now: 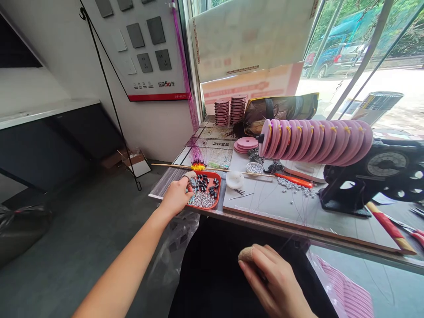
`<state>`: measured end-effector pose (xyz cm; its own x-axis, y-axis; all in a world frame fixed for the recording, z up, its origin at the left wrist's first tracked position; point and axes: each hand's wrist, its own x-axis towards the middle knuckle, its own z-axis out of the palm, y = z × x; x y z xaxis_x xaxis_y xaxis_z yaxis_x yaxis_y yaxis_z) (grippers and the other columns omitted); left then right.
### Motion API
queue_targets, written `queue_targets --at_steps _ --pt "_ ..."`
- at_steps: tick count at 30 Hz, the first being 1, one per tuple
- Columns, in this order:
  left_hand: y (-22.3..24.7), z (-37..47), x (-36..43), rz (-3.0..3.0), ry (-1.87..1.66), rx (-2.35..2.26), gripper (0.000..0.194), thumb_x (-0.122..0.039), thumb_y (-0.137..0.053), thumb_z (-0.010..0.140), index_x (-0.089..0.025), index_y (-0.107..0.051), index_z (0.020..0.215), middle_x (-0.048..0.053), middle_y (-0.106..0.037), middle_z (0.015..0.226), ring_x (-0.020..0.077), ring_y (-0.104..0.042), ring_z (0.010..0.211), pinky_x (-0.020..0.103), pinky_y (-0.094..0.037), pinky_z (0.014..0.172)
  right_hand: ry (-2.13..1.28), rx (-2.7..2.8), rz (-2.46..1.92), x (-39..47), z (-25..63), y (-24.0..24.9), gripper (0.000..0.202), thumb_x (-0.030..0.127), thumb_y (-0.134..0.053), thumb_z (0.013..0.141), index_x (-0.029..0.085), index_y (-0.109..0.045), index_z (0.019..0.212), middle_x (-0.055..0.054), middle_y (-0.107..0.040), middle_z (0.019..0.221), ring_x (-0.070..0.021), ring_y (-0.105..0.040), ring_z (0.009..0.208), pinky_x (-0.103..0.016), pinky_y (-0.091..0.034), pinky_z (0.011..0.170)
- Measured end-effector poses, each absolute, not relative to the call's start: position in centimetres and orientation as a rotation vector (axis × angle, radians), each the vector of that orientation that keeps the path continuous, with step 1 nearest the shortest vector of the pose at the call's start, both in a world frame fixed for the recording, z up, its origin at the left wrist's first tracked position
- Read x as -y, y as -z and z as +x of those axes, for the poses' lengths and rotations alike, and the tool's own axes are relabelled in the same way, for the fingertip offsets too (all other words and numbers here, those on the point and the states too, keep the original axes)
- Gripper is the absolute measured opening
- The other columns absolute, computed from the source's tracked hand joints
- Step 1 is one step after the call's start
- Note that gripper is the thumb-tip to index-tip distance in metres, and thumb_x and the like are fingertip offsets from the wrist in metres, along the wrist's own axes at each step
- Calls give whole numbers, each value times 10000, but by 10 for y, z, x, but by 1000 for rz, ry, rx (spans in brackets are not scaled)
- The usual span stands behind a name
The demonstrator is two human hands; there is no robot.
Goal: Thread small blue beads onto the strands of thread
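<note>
My left hand [178,194] reaches to the left side of a red tray [219,194]. Its fingers are bent together at the small silvery beads [204,200]; whatever is between them is too small to make out. Black cylinder-shaped pieces [202,182] lie in the same tray. Over my dark-clothed lap, my right hand [273,280] is closed, thumb against curled fingers, with a tan wrap on one fingertip. Anything it pinches is hidden.
Pink discs [314,140] sit in a row on a black machine [380,165] at the right. A white dish [235,180], grey beads [294,187], an orange-handled tool [296,180] and scissors [410,230] lie on the table. A thin stick [175,166] juts past its left edge.
</note>
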<state>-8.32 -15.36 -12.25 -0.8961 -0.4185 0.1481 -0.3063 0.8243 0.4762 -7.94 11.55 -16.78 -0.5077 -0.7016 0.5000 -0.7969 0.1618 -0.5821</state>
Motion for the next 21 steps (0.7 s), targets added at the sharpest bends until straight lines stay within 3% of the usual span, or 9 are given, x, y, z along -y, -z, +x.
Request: queue_targets --at_steps 6,9,15,18,21 --pt "107 -78 160 580 794 2627 429 -122 -562 657 -170 -555 1084 -26 -598 658 130 -540 574 219 -392 566 -1281 2282 1493 -117 -81 169 110 153 -441 878 210 -455 785 31 -530 635 -102 -520 535 -238 -416 568" --pt "96 -55 150 559 1002 2530 458 -195 -588 672 -192 -520 1125 -33 -596 677 107 -481 511 210 -352 501 -1357 2261 1465 -117 -81 169 110 143 -437 878 207 -459 792 23 -523 642 -105 -514 541 -221 -409 537" --pt "121 9 95 781 1772 2339 391 -201 -663 624 -180 -610 1011 -7 -583 705 110 -433 568 228 -347 542 -1528 2259 1423 -117 -75 171 127 163 -411 902 202 -470 796 2 -535 677 -112 -502 581 -225 -411 545" --pt "143 21 64 882 2383 1782 304 -246 -646 662 -169 -615 955 -23 -514 629 96 -390 560 215 -318 531 -1416 2262 1490 -115 -73 168 144 151 -411 893 201 -467 770 5 -543 661 -115 -497 564 -240 -391 537" --pt "153 17 41 919 2645 1334 257 -251 -665 652 -151 -620 885 -31 -484 567 82 -350 528 209 -293 516 -1285 2232 1515 -114 -72 163 161 136 -409 886 198 -461 747 12 -541 630 -116 -486 539 -252 -362 528"
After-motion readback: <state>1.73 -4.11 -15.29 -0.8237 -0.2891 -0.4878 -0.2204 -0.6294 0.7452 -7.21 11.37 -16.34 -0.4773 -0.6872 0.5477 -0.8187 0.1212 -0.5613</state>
